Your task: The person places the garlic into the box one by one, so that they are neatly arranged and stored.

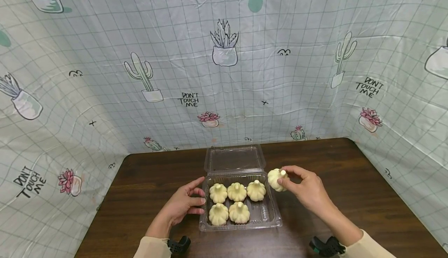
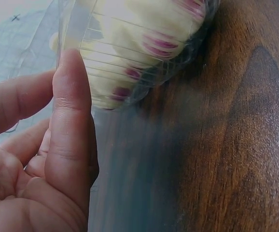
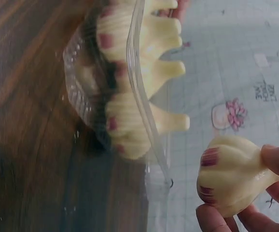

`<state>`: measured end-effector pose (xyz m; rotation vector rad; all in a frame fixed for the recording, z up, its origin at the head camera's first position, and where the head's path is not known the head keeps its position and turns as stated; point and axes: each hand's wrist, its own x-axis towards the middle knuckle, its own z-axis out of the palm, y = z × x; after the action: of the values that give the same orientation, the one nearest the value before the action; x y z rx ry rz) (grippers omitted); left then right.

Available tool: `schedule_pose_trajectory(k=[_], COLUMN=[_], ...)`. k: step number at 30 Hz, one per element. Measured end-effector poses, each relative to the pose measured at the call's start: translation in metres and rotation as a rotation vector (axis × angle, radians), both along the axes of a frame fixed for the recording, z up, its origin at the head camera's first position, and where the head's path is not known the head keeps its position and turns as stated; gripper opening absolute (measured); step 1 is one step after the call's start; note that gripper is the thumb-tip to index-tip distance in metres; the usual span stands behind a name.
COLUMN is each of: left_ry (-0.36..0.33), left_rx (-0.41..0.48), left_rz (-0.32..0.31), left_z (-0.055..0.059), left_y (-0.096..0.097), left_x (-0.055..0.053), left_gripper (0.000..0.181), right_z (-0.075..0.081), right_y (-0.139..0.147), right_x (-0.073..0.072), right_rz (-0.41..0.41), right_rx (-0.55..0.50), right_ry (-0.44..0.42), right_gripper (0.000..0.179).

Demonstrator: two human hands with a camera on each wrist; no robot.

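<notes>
My right hand (image 1: 308, 190) pinches a cream garlic bulb (image 1: 277, 180) between thumb and fingers, just beyond the right rim of a clear plastic clamshell container (image 1: 257, 226). In the right wrist view this garlic bulb (image 3: 229, 174) has purple marks near its base. Several similar bulbs sit stem-up inside: three along the back row, two in front, with the front right spot bare. At the container's left side, my left hand (image 1: 183, 203) grips the edge with thumb and fingers. The left wrist view has the thumb (image 2: 72, 111) against the clear wall.
The container's lid (image 1: 235, 158) stands open toward the back, hinged to the base. Beneath lies a dark wooden table (image 1: 140, 188). A cactus-print grid cloth (image 1: 245, 83) hangs behind and along both sides. Black straps with devices (image 1: 329, 246) circle the wrists.
</notes>
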<state>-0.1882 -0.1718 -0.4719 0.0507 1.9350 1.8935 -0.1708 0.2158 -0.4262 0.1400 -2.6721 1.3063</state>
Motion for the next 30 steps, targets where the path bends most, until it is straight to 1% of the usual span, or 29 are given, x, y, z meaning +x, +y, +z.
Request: schedule_pose_trajectory(k=[4,10,13,17,19,21,24,30], left_ry=[0.0,0.002,-0.001,0.0,0.001,0.001,0.001,0.001], left_rx=[-0.002,0.0,0.002,0.002,0.002,0.002,0.004,0.009], left_rz=[-0.002,-0.004,-0.004,-0.004,-0.003,-0.002,0.0,0.0], left_z=[0.001,0.001,0.001,0.001,0.0,0.0,-0.001,-0.001], left_y=[0.0,0.0,0.0,0.0,0.0,0.0,0.0,0.001], left_x=[0.0,0.0,0.0,0.0,0.0,0.0,0.0,0.0], left_gripper=[0.079,0.08,0.08,0.08,0.079,0.079,0.08,0.08], right_z=[-0.002,-0.007,-0.01,-0.014,-0.017,-0.02,-0.024,-0.033], right_y=[-0.006,-0.015,-0.02,-0.028,-0.031,-0.034,-0.038,-0.043], right_x=[0.003,0.008,0.012,0.016,0.018,0.02,0.022,0.027], right_rz=[0.022,0.05,0.09,0.149,0.16,0.166,0.156,0.126], right_rx=[-0.015,-0.021,-0.072,-0.161,-0.178,-0.169,-0.125,0.004], right_ry=[-0.02,-0.023,-0.031,-0.07,-0.088,-0.092,-0.083,-0.008], right_gripper=[0.034,0.031,0.03,0.03,0.031,0.031,0.029,0.027])
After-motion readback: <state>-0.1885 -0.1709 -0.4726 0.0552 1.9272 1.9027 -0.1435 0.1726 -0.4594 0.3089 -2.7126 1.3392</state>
